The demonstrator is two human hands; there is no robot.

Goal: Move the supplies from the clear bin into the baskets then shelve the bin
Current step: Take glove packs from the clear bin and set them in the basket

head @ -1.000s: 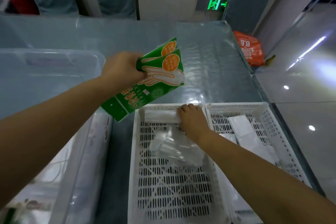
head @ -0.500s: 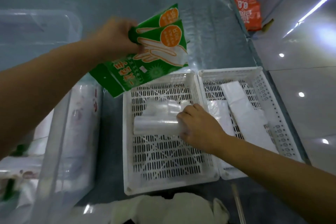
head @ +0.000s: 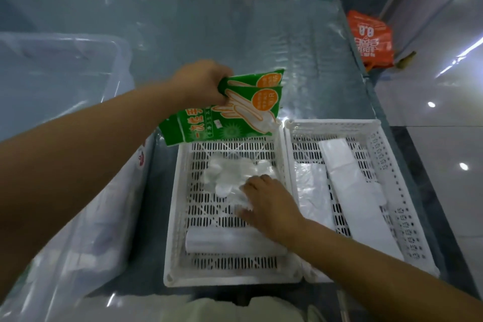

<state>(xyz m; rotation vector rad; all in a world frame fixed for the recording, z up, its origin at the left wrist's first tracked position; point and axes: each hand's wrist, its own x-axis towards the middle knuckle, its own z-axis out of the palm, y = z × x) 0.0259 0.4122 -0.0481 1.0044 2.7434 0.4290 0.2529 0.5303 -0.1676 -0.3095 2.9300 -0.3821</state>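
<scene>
Lower now than a moment ago, the green glove packets (head: 230,110) hang over the left basket's (head: 175,217) far rim, clenched in the left hand (head: 201,83). Right hand (head: 269,204) presses flat, grip released, on crumpled clear bags (head: 230,175) inside it.

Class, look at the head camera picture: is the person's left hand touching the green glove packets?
Touching. The head view shows the left hand pinching the green glove packets at their upper left corner, above the left basket.
</scene>
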